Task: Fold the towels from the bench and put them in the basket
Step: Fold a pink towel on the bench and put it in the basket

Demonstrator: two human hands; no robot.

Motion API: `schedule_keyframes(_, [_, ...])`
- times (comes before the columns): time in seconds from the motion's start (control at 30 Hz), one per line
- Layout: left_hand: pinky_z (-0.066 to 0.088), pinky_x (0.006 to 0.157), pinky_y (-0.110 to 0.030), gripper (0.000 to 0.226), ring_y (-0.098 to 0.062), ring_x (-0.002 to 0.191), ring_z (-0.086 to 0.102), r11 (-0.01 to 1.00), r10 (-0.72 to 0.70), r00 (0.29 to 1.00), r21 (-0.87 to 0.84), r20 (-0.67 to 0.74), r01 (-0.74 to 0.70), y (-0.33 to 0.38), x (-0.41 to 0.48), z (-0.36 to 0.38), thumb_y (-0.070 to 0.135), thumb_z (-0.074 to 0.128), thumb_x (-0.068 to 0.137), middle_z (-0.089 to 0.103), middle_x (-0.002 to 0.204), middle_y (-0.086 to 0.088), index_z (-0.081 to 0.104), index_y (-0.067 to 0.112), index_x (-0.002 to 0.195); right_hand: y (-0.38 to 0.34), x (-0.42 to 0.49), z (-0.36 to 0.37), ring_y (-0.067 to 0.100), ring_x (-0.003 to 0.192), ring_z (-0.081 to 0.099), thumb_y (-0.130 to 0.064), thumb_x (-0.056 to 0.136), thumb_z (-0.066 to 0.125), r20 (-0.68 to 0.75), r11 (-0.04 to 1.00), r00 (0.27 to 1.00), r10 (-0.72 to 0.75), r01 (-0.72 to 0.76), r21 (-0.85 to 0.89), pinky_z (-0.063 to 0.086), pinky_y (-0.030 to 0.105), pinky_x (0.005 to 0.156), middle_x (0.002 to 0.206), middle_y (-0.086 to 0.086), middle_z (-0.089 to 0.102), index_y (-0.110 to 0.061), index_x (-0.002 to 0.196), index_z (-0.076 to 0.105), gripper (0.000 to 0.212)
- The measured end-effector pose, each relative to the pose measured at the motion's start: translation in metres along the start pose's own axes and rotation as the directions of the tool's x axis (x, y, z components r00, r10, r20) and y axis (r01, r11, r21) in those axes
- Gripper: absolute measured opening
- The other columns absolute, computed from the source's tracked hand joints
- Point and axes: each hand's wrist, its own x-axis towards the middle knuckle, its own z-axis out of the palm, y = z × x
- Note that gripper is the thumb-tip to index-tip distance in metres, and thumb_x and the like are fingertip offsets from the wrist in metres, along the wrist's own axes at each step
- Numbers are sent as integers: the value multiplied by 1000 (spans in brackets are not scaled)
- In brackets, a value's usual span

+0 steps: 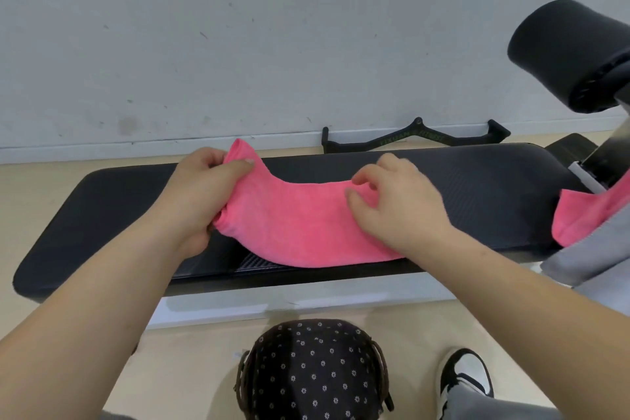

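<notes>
- Pink towel (pixel 300 225) lies lengthwise on the black bench pad (pixel 477 174), its middle sagging and its left end lifted off the pad.
- Left hand (pixel 204 194) grips that raised left end: fingers curled round the bunched cloth, thumb pressed on top.
- Right hand (pixel 399 201) rests on the towel's right part, fingers bent and slightly spread. Thumb and forefinger are close at the far edge, but motion blur hides whether they actually pinch it.
- Second pink towel (pixel 576 215) lies at the bench's right end, partly under a grey cloth (pixel 586 259).
- Basket (pixel 313 375) with a dark flower-print lining sits on the floor below the bench, near a black-and-white shoe (pixel 467 375).
</notes>
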Motion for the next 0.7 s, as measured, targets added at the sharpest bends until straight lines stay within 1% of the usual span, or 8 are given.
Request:
schedule_keyframes(0.07, [52, 72, -37, 7, -24, 81, 68, 999, 3, 998, -35, 60, -1, 6, -5, 18, 21, 70, 94, 73, 93, -8, 67, 17, 98, 18, -1, -7, 13, 95, 57, -39, 98, 56, 122, 976, 981, 153, -170, 135, 46, 29, 75, 94, -14, 57, -31, 107, 69, 18])
schedule_keyframes(0.13, [46, 59, -30, 6, -18, 65, 61, 1000, 17, 990, -24, 141, -13, 11, -11, 42, 20, 70, 94, 64, 77, -4, 64, 18, 94, 35, -6, -8, 10, 84, 59, -31, 101, 56, 270, 849, 930, 249, -343, 401, 44, 23, 70, 86, -15, 63, -26, 97, 70, 15])
schedule_keyframes(0.23, [44, 45, -27, 11, -16, 51, 56, 999, 35, 975, -5, 221, -35, 15, -18, 82, 16, 71, 93, 59, 70, -2, 62, 15, 100, 51, -9, -10, 14, 71, 57, -28, 103, 53, 333, 668, 889, 315, -457, 587, 48, 29, 67, 79, -2, 66, -5, 94, 72, 31])
schedule_keyframes(0.3, [49, 44, -28, 18, -18, 50, 57, 999, 40, 967, 3, 251, -42, 16, -23, 106, 16, 72, 93, 61, 75, -4, 61, 13, 107, 52, -8, -12, 14, 68, 58, -27, 103, 51, 348, 606, 880, 324, -476, 638, 49, 29, 63, 79, -1, 68, -5, 100, 75, 32])
schedule_keyframes(0.4, [60, 53, -32, 27, -18, 52, 67, 992, 41, 950, 103, 310, -76, 5, -26, 134, 21, 72, 95, 69, 84, -8, 58, 17, 117, 54, -8, -13, 10, 64, 59, -30, 106, 49, 354, 602, 879, 318, -476, 641, 48, 24, 58, 77, -1, 69, -11, 100, 76, 33])
schedule_keyframes(0.5, [66, 78, -36, 46, -24, 78, 79, 958, -26, 890, 265, 455, -108, -7, -26, 147, 26, 66, 101, 76, 90, -14, 51, 15, 143, 57, -8, -14, 4, 51, 52, -34, 105, 52, 345, 648, 883, 320, -469, 600, 46, 16, 51, 71, 4, 60, 4, 92, 67, 44])
schedule_keyframes(0.6, [65, 76, -28, 38, -23, 88, 79, 966, -35, 866, 240, 499, -99, -7, -22, 142, 11, 57, 105, 75, 103, -15, 53, 9, 143, 56, -5, -11, 7, 58, 51, -32, 100, 63, 327, 674, 898, 293, -437, 596, 48, 20, 53, 72, 8, 57, 1, 92, 72, 35])
schedule_keyframes(0.7, [64, 73, -28, 31, -21, 76, 79, 961, 53, 886, 218, 461, -171, -9, -18, 125, 7, 56, 103, 78, 89, -11, 61, 13, 133, 52, -1, -3, 14, 66, 56, -33, 90, 77, 285, 697, 907, 309, -420, 581, 51, 33, 65, 73, 9, 62, 0, 93, 74, 33])
